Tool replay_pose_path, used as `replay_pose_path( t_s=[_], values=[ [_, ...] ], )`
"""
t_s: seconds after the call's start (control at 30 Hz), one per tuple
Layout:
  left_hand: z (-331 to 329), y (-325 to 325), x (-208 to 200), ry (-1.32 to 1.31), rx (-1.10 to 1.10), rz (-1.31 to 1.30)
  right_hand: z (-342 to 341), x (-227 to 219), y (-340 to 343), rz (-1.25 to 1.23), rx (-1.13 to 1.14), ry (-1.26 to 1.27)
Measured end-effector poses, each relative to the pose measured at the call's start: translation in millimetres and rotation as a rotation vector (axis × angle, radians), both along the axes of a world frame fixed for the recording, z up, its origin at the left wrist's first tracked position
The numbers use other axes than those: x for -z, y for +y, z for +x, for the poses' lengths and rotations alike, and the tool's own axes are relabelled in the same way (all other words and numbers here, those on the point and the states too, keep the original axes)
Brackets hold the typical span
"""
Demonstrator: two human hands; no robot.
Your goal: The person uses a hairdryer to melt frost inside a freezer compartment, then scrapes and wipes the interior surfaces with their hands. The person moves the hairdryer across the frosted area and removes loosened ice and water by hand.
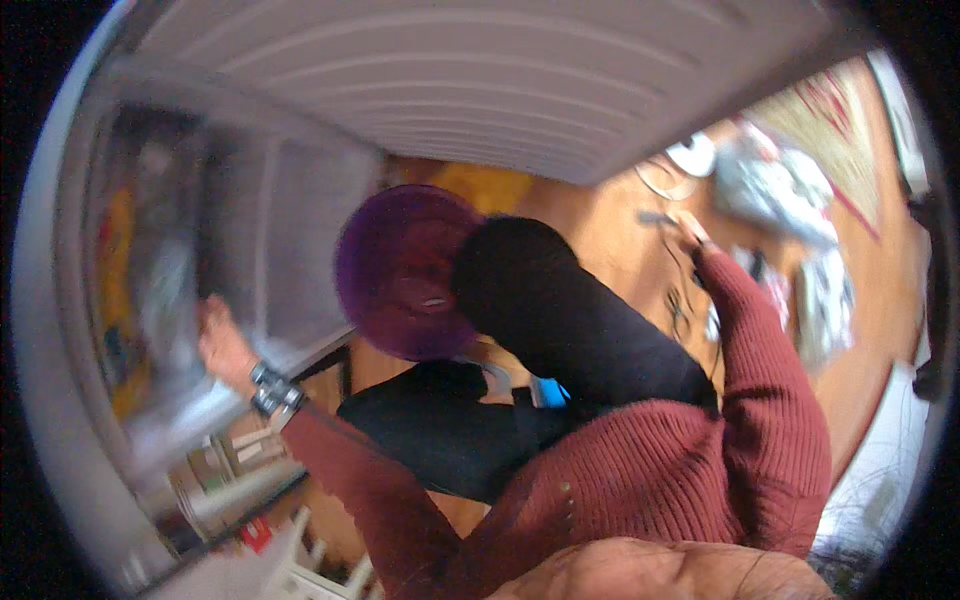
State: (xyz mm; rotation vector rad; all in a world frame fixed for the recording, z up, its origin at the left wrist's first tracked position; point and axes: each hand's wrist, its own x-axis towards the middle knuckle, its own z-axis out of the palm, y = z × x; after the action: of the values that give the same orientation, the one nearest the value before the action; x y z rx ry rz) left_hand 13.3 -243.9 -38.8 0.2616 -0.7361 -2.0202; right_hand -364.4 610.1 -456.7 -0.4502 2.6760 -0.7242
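My left hand (pixel 226 343), with a dark watch (pixel 274 390) at the wrist, reaches into the opening of a white cabinet (pixel 320 200) that looks like a freezer. Its fingers are blurred but look stretched out, with nothing seen in them. Behind the hand, blurred yellow, dark and pale things show inside. At the right, my right hand (pixel 690 230) is out over the wooden floor, closed around a small grey object (pixel 655 217) whose kind is not clear. A round purple basin (pixel 400 270) stands in front of my knees, with something reddish and a small white piece inside.
A white ribbed panel (pixel 500 80), like an open door, spans the top. Filled clear plastic bags (pixel 775 185) lie on the floor at right, near dark cords (pixel 678 310) and a patterned rug (pixel 845 130). White shelving (pixel 235 480) stands at lower left.
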Motion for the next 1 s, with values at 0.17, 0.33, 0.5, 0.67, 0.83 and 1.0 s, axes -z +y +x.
replay_pose_path(
  t_s=[0.17, 0.33, 0.5, 0.67, 0.83, 1.0],
  values=[
    [-15.8, 43.1, -9.7, 0.065, -0.179, -0.008, -22.0, 8.9, 4.4, 0.483, 0.064, -0.180],
    [-32.1, 62.5, -22.4, 0.009, -0.258, -0.058, -23.3, -3.9, -17.5, 0.716, 0.090, -0.231],
    [-30.8, 57.2, -18.7, 0.007, -0.318, -0.055, -5.1, -21.4, -29.3, 0.756, 0.041, -0.197],
    [-29.9, 58.9, -16.9, 0.035, -0.356, 0.005, -4.1, -58.2, -34.1, 0.633, 0.063, -0.207],
    [-42.6, 87.3, -29.8, -0.112, -0.483, 0.092, 10.7, -180.9, -92.1, -0.029, -0.218, -0.405],
    [-48.3, 110.6, -49.7, -0.054, -0.488, 0.019, 44.7, -394.7, -218.7, -0.305, -0.476, -0.316]
  ],
)
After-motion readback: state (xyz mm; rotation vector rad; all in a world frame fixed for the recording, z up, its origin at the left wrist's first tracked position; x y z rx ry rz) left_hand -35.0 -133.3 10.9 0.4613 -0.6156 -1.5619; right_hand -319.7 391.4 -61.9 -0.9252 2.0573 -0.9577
